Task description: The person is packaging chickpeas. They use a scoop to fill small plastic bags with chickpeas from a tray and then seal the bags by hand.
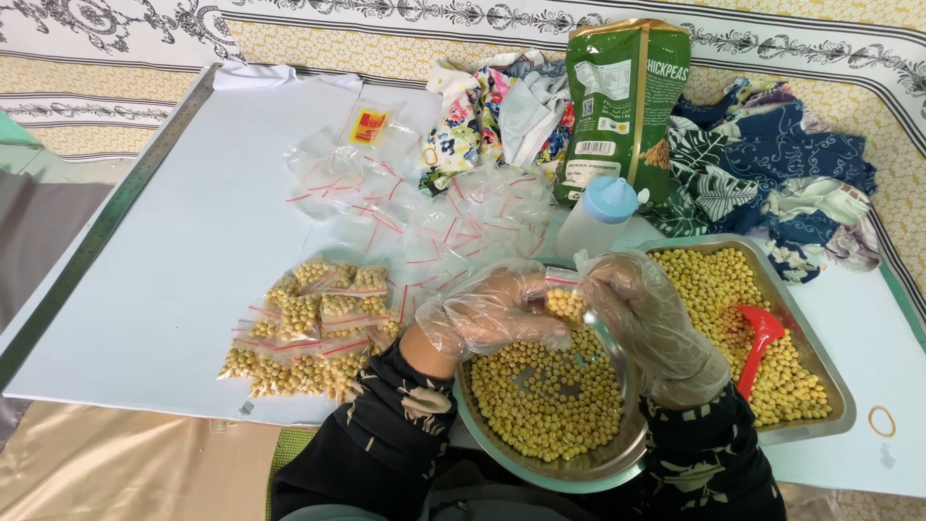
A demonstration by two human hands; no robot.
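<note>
**Gloved hands pinch a small chickpea bag over the round bowl**

Left hand [497, 314], in a thin clear plastic glove, and right hand [641, 314], gloved the same way, meet on one small clear zip bag of chickpeas [565, 303], each pinching a side of it near the mouth. Held this way, directly above the round steel bowl of dried chickpeas [550, 396], any loose pea would likely drop back into the bowl rather than onto the table.

Head view, placed from that bowl: to its right, touching or nearly so, sits a rectangular steel tray [815, 352] heaped with more chickpeas, a red plastic scoop [757, 342] lying in it with the handle toward the person, probably for easy reach by the right hand. Left of the bowl lies a pile of filled small zip bags [309, 333], kept apart from the heap of empty red-striped zip bags [424, 217] just beyond the bowl. Farther beyond stand a white squeeze bottle with a pale blue cap [598, 214] and a tall green chickpea pouch [622, 106], propped against bunched floral cloths [772, 164]. Everything rests on a white sheet [193, 241]. A yellow rubber band [881, 421] lies far right of the bowl.
</note>
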